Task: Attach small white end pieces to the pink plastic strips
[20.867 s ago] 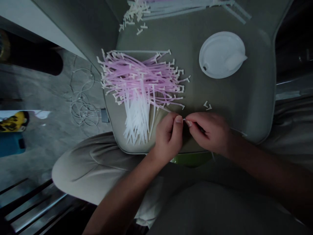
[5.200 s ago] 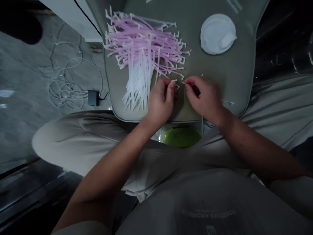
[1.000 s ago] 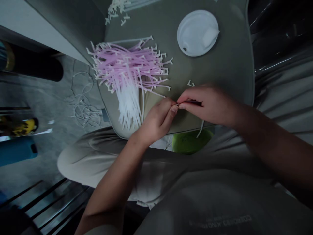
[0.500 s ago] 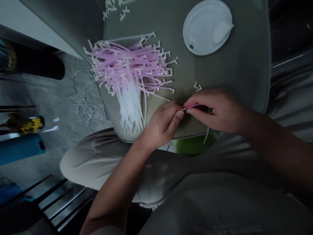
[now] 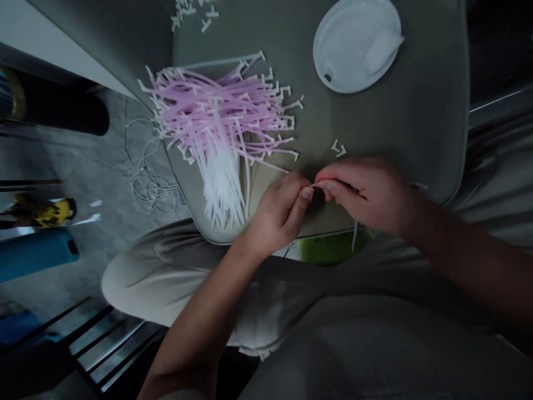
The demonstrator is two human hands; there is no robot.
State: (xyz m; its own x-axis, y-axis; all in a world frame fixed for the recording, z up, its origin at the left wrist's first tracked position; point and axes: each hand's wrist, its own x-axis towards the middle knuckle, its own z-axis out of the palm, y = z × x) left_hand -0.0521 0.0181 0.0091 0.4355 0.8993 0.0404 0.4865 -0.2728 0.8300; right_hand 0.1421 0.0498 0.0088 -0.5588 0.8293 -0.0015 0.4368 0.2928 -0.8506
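My left hand (image 5: 285, 208) is closed, thumb and forefinger pinching one end of a thin pale-pink tube (image 5: 315, 185). Fingertip to fingertip with it, my right hand (image 5: 364, 189) is also closed in a pinch on this tube; most of the tube is hidden by the fingers. Whether a small connector sits between the fingertips I cannot tell. Left of the hands lies a heap of pink tubes (image 5: 212, 105) with white elbow-shaped ends, and a bunch of white tubes (image 5: 224, 186) lies across its near side. Two small white elbow connectors (image 5: 339, 148) rest just beyond my right hand.
Everything lies on a grey-green seat-like surface (image 5: 428, 111). A white lid (image 5: 341, 50) with a white scrap on it is at the far right. More white connectors (image 5: 187, 11) lie at the far left. Tangled cable (image 5: 150, 186) is on the floor, and something green (image 5: 333, 247) shows below the near edge.
My right hand has closed in toward the left fingertips, and the pink length that showed between its fingers is now covered. My left hand has hardly moved.
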